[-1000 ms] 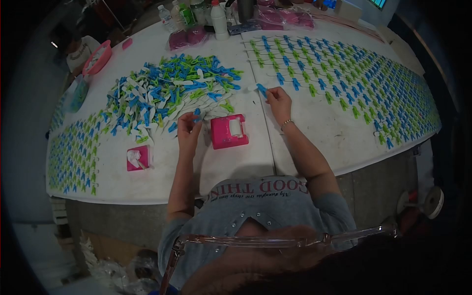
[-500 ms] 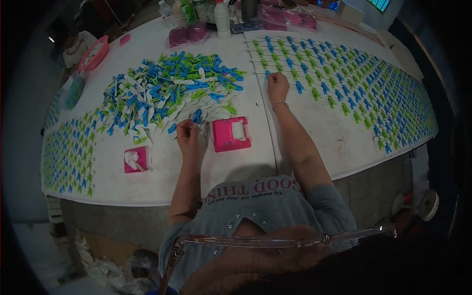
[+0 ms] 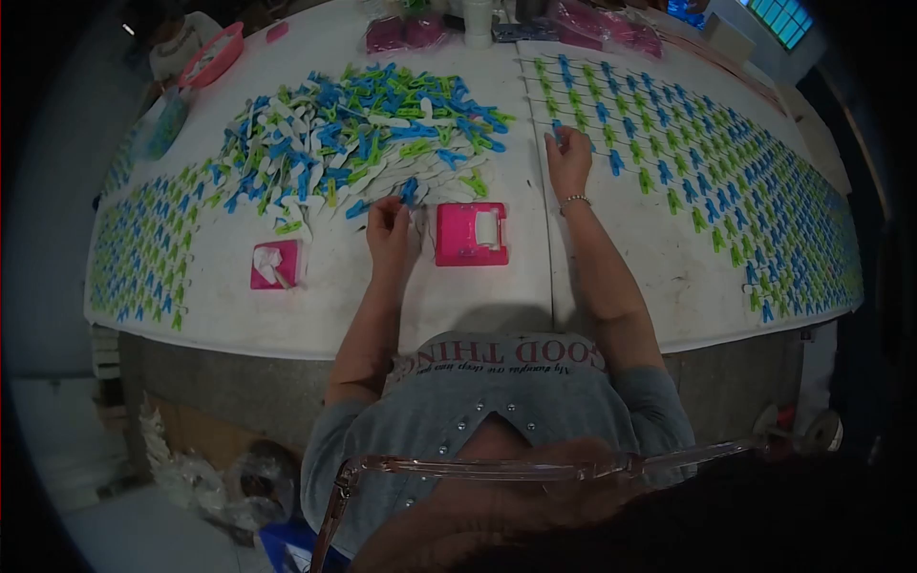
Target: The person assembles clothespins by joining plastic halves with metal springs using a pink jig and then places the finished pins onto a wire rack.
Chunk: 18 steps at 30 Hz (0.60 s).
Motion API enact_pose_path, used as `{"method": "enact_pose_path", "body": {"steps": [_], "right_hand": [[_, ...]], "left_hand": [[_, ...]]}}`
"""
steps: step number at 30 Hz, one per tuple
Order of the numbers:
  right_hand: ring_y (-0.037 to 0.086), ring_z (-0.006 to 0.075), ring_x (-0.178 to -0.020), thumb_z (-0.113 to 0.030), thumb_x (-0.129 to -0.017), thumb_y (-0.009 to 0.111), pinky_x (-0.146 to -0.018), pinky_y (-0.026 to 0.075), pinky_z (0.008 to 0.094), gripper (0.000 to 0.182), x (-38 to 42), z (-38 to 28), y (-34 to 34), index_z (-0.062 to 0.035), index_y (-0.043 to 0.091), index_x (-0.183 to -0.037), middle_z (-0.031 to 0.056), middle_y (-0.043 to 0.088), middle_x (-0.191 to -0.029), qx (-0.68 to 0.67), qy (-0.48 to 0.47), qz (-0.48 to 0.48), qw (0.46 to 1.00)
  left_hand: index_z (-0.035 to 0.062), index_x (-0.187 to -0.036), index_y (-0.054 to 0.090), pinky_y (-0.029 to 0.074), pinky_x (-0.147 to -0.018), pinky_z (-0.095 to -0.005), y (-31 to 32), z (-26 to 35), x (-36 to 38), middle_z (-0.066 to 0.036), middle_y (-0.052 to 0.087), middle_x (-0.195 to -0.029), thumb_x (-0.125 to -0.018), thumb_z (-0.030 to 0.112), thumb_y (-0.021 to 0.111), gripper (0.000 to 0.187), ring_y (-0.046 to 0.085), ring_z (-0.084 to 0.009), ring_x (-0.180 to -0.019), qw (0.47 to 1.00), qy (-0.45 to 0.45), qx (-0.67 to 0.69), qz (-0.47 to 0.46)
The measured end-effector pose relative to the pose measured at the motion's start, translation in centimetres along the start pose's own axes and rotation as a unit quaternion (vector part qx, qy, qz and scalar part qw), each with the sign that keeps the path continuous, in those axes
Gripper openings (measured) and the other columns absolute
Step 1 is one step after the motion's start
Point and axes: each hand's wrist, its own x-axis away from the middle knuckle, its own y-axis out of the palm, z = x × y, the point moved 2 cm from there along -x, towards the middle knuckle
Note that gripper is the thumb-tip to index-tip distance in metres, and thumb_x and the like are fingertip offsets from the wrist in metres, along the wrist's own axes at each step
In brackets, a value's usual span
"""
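Note:
My left hand (image 3: 388, 227) is pinched on a blue clothes peg (image 3: 410, 190) at the near edge of a big loose pile of pegs (image 3: 353, 134) in blue, green and white. Farther right, my right hand (image 3: 570, 160) has its fingers closed on another blue clothes peg (image 3: 557, 127), just at the left end of the laid-out rows of pegs (image 3: 659, 143). Between and below my hands lies a pink dispenser-like block (image 3: 458, 234) with a white roll set in it.
A small pink tray (image 3: 289, 277) with crumpled white material sits at left. More pegs in rows (image 3: 143, 248) cover the table's left side. A pink basin (image 3: 218, 57), a white bottle (image 3: 478, 24) and pink plastic-wrapped packs (image 3: 406, 35) stand along the far side. Another person is at far left.
The camera view has tilted down and shifted, so the table appears higher and further right. Both hands keep hold of their blue pegs and stay in nearly the same spots over the table.

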Motion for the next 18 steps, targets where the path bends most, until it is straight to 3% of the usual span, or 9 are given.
{"method": "enact_pose_path", "body": {"steps": [1,2,4,5,7,8,10,14,18], "right_hand": [[0.057,0.0204,-0.069,-0.015,-0.081,0.069,-0.065,0.048,0.0323,0.018,0.7,-0.9,-0.3,-0.0028,0.064,-0.093,0.0075,0.057,-0.078,-0.04,0.004,-0.077,0.996],[0.057,0.0204,-0.069,-0.015,-0.081,0.069,-0.065,0.048,0.0323,0.018,1.3,-1.1,-0.1,-0.0028,0.064,-0.093,0.0075,0.057,-0.078,-0.042,0.005,-0.085,0.995],[0.06,0.0197,-0.073,-0.015,-0.082,0.068,-0.069,0.049,0.0311,0.017,2.1,-1.7,1.2,-0.0037,0.064,-0.094,0.0081,0.058,-0.078,-0.12,0.045,-0.312,0.941],[0.06,0.0197,-0.073,-0.015,-0.082,0.068,-0.069,0.049,0.0311,0.017,2.2,-2.1,1.5,-0.0037,0.064,-0.094,0.0081,0.058,-0.078,-0.12,0.043,-0.314,0.941],[0.062,0.0217,-0.08,-0.012,-0.082,0.065,-0.071,0.05,0.0322,0.013,2.4,-3.4,2.5,-0.0062,0.065,-0.094,0.0085,0.059,-0.085,-0.028,-0.103,-0.378,0.919],[0.062,0.0217,-0.08,-0.012,-0.082,0.065,-0.071,0.05,0.0322,0.013,2.3,-3.7,2.9,-0.0062,0.065,-0.094,0.0085,0.059,-0.085,-0.028,-0.105,-0.378,0.919],[0.061,0.0252,-0.086,-0.01,-0.081,0.062,-0.072,0.051,0.0355,0.013,2.3,-4.7,3.9,-0.0085,0.065,-0.094,0.009,0.058,-0.094,0.047,-0.212,-0.379,0.899],[0.06,0.028,-0.09,-0.01,-0.08,0.06,-0.073,0.051,0.0385,0.013,2.0,-5.6,5.6,-0.0095,0.066,-0.092,0.0093,0.057,-0.099,0.116,-0.254,-0.387,0.879],[0.06,0.0285,-0.088,-0.012,-0.081,0.059,-0.073,0.051,0.0402,0.011,1.2,-4.8,5.8,-0.0085,0.067,-0.088,0.01,0.058,-0.094,0.12,-0.299,-0.395,0.86]], "left_hand": [[0.0033,-0.102,0.054,0.041,-0.069,-0.0198,-0.1,-0.1,0.1,-0.001,0.055,-0.088,-0.087,0.005,0.061,0.017,0.05,-0.006,-0.076,1.0,-0.006,-0.006,0.007],[0.0031,-0.101,0.055,0.041,-0.069,-0.0198,-0.1,-0.1,0.0,0.0,0.055,-0.086,-0.087,0.006,0.06,0.015,0.05,-0.0062,-0.075,1.0,-0.004,-0.008,0.011],[0.003,-0.101,0.055,0.041,-0.068,-0.0199,0.0,0.3,0.1,0.0,0.055,-0.085,-0.088,0.006,0.06,0.014,0.05,-0.0064,-0.075,1.0,0.002,-0.009,0.019],[0.0029,-0.1,0.055,0.041,-0.068,-0.0201,0.2,0.6,0.2,0.0,0.055,-0.084,-0.089,0.006,0.059,0.012,0.05,-0.0066,-0.074,1.0,-0.012,0.005,0.01],[0.0028,-0.1,0.055,0.041,-0.068,-0.0203,0.3,0.5,0.0,0.0,0.055,-0.083,-0.09,0.007,0.058,0.011,0.051,-0.0069,-0.074,1.0,-0.023,0.021,0.002],[0.0028,-0.1,0.056,0.041,-0.067,-0.0206,0.2,0.1,0.0,0.0,0.055,-0.082,-0.09,0.007,0.057,0.011,0.051,-0.007,-0.073,0.999,-0.027,0.023,0.0],[0.0027,-0.1,0.056,0.041,-0.067,-0.0209,0.1,0.1,-0.1,0.0,0.055,-0.081,-0.091,0.008,0.056,0.011,0.051,-0.0072,-0.073,0.999,-0.033,0.024,-0.003],[0.0025,-0.102,0.056,0.041,-0.067,-0.021,0.0,0.0,-0.1,-0.001,0.056,-0.083,-0.091,0.008,0.056,0.012,0.051,-0.007,-0.073,1.0,-0.007,0.019,-0.014],[0.0024,-0.1,0.058,0.042,-0.069,-0.0201,-0.1,-0.1,-0.2,-0.001,0.059,-0.087,-0.091,0.009,0.057,0.011,0.051,-0.0062,-0.075,1.0,0.014,0.007,-0.006]]}}
